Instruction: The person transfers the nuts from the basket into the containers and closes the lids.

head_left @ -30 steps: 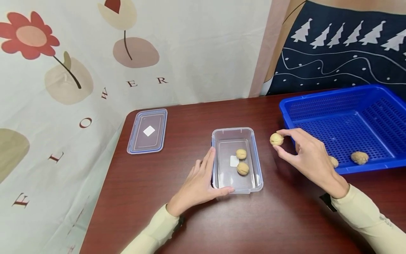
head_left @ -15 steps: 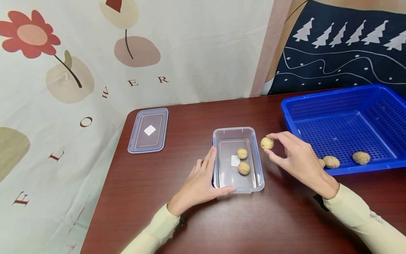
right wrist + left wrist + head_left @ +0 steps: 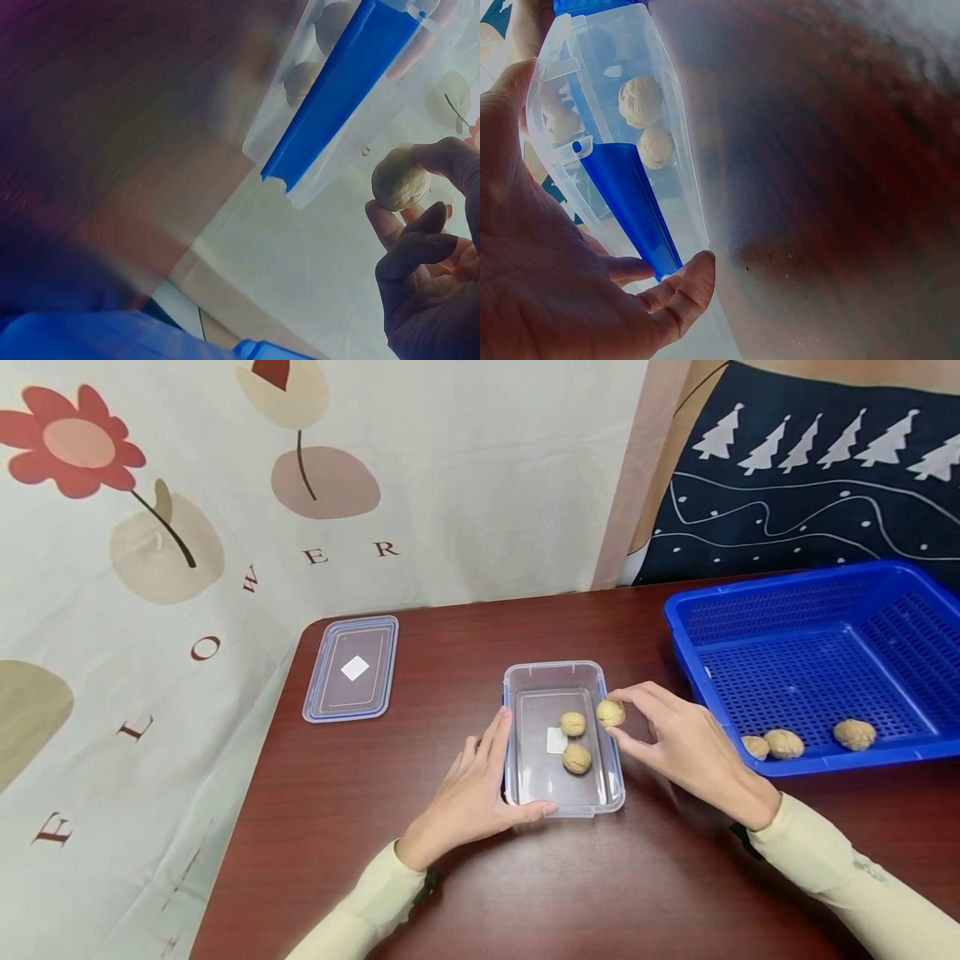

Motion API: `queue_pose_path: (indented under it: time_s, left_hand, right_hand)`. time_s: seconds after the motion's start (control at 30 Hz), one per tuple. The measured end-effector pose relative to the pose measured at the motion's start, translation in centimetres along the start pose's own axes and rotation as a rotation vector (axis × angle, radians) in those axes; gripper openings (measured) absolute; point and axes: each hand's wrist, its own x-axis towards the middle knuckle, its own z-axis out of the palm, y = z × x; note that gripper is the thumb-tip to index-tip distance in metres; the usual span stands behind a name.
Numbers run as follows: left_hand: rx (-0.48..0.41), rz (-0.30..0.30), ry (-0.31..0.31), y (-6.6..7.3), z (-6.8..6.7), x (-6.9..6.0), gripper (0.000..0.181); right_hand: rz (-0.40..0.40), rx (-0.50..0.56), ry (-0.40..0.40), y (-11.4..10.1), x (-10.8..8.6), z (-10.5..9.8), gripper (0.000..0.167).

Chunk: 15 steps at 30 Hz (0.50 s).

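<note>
I can see a brown bench [image 3: 450,893] with a big blue basket [image 3: 802,672] on it, a clear box [image 3: 536,714] left of that and a flat lid [image 3: 351,695] farther left. The left hand [image 3: 468,785] rests against the box, thumb apart from fingers — the right hand [image 3: 686,735] pinches one walnut [image 3: 611,713] by the box's right rim. Two walnuts [image 3: 577,758] lie inside the box — three others [image 3: 855,734] in the basket

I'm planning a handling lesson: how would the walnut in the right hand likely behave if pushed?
The walnut would probably roll, being nearly round. Its grooved surface should resist slipping somewhat, and it looks stiff, undented between the fingers.
</note>
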Motion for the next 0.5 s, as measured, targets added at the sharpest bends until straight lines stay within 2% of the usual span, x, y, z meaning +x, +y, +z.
queue_pose_path:
  time_s: [0.13,0.3,0.5]
  left_hand:
    - [0.004,-0.016,-0.020,-0.1,0.1,0.0,0.138]
    - [0.007,-0.017,-0.016,0.0,0.1,0.0,0.138]
    - [0.010,-0.019,-0.020,0.0,0.0,-0.1,0.138]
  right_hand:
    - [-0.038,0.004,-0.019,0.1,0.3,0.7,0.045]
    - [-0.078,0.003,-0.040,0.2,0.6,1.3,0.044]
    - [-0.047,-0.021,-0.113,0.0,1.1,1.7,0.044]
